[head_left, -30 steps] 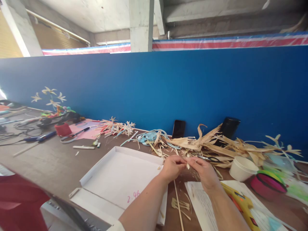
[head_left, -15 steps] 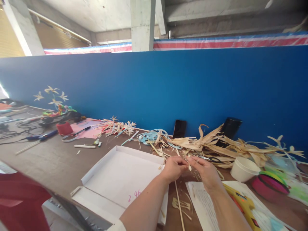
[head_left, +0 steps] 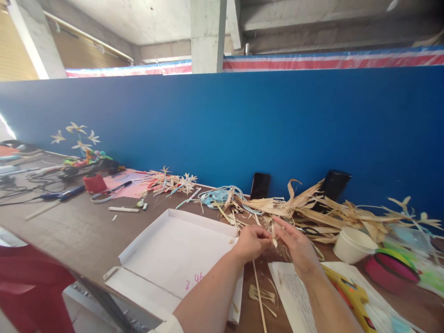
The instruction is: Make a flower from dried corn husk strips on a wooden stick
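Observation:
A small pale husk petal [head_left: 274, 237] stands out between my two hands, over the right edge of the white box lid. My left hand [head_left: 252, 243] is closed in a pinch on its lower part. Close on its other side is my right hand [head_left: 296, 247], with the index finger stretched out and apart from the thumb. Whether the right fingertips touch the petal I cannot make out. Dry corn husks [head_left: 277, 206] lie just behind the hands, with scissors [head_left: 308, 230] partly under them. A thin stick [head_left: 258, 296] runs below the hands.
The open white box [head_left: 180, 245] lies at left with pink figures on it. At right are a yellow glue gun [head_left: 352, 296] on printed paper [head_left: 291, 291], a white cup [head_left: 354, 245] and a pink bowl [head_left: 391, 273]. A phone [head_left: 260, 186] leans on the blue partition [head_left: 222, 125].
My right index finger has lifted and straightened away from the petal, so the right hand's pinch has loosened. The left hand keeps its hold in the same place.

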`<state>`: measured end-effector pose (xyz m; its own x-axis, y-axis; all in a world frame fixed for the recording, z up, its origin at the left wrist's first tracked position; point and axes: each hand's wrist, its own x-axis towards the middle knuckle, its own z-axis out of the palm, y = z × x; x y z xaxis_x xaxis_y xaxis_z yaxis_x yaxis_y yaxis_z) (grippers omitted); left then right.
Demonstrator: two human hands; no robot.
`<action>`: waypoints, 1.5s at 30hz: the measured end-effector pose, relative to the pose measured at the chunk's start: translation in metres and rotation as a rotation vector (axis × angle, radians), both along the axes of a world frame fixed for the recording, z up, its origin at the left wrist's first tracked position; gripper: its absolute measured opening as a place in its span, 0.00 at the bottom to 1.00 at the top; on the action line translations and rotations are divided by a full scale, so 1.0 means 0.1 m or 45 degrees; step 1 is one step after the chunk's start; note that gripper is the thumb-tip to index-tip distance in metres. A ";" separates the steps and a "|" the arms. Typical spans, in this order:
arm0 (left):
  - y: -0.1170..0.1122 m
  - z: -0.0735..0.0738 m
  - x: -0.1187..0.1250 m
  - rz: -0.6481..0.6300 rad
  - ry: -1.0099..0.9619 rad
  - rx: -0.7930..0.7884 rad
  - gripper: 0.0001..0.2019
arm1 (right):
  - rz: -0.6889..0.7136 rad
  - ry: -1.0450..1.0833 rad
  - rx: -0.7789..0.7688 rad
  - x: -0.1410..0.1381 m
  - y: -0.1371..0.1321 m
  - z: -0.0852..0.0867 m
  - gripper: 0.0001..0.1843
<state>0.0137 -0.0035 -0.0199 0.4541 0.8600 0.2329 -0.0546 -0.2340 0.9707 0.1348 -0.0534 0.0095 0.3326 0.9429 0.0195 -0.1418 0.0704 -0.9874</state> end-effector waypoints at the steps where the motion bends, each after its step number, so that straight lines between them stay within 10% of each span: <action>1: 0.00 0.00 0.00 -0.007 -0.008 -0.013 0.04 | 0.016 0.001 -0.002 0.01 0.00 0.00 0.36; 45: 0.08 0.02 0.00 0.161 -0.126 0.050 0.07 | -0.190 -0.446 0.081 0.09 0.02 -0.10 0.16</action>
